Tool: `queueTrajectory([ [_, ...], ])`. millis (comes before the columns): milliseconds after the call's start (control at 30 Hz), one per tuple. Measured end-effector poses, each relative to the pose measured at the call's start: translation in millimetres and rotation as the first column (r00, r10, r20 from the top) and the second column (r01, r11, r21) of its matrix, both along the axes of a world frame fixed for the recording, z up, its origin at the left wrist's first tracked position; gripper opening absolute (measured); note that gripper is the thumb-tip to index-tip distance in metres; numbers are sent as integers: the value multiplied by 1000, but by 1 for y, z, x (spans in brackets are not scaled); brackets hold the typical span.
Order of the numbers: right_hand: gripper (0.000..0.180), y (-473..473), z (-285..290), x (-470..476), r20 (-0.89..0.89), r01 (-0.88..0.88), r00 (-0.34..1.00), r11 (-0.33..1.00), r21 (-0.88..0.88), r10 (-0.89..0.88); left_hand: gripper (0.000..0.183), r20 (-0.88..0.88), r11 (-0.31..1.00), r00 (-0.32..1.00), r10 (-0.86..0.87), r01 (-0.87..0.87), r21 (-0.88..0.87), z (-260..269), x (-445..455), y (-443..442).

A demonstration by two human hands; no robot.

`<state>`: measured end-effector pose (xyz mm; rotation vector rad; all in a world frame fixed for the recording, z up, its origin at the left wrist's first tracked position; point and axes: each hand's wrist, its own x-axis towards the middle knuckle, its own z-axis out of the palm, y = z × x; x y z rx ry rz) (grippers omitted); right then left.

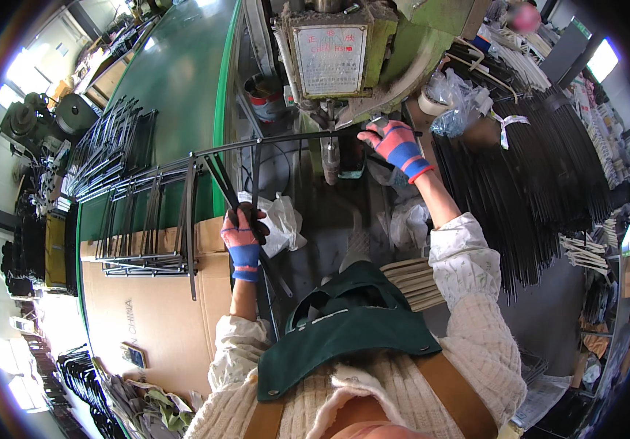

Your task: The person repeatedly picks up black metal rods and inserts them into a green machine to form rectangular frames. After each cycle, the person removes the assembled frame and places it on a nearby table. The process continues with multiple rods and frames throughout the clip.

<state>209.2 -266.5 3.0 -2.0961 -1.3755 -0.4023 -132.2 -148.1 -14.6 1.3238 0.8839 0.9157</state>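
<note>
My left hand (242, 238), in a pink and blue knit glove, grips a few flat black metal strips (221, 178) that cross in front of me. My right hand (397, 147), gloved alike, has its fingers closed at the far end of a long thin black metal bar (287, 137). That bar lies across the lower head of a green press-type machine (427, 71), above its lower post (330, 164). Leftward, the bar joins hinged black strips of a folding metal frame (145, 263), which rests over cardboard and a green table.
Dense bundles of black metal rods (518, 192) lie on the right. More linked metal strips (123, 142) are piled on the green table (183, 71). A flattened cardboard sheet (167, 318) covers its near part. Plastic bags (279, 222) lie below the bar, and a bucket (264, 99) stands beside the machine.
</note>
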Motion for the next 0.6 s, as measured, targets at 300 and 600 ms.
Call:
queueTrajectory([
  [300,30,6,-15,-6,103,0,995,1000,-8,1,28,7,999,999,44,-44,6,-11,-14,4],
  [600,31,10,-11,-13,82,-44,996,999,-10,44,19,-259,876,920,295,-151,459,-19,-21,10],
])
